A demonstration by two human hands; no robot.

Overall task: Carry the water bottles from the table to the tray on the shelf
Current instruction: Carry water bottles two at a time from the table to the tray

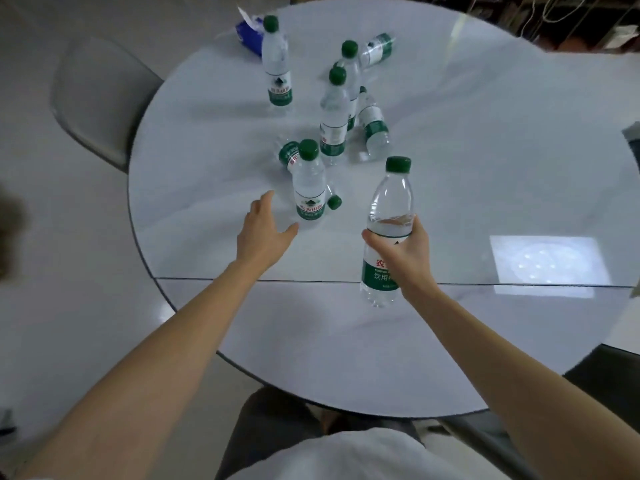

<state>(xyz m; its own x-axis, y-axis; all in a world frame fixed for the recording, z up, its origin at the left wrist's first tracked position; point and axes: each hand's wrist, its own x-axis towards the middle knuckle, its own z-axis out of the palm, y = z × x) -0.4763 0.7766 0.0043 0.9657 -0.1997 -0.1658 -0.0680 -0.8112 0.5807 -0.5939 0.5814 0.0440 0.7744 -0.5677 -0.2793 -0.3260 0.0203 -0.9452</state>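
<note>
Several clear water bottles with green caps and green labels stand or lie on the round white table (467,168). My right hand (403,252) grips one bottle (389,209) around its middle, lifted above the table's near part. My left hand (265,230) reaches with spread fingers toward an upright bottle (309,183), just short of touching it. Behind that one lies a bottle on its side (289,155). Further back stand a bottle (334,116) and another at the far left (276,62). The shelf and tray are out of view.
A blue tissue pack (247,34) sits at the table's far edge. A grey chair (100,95) stands left of the table. Two more bottles lie on their sides near the back group. A light patch reflects on the table at right.
</note>
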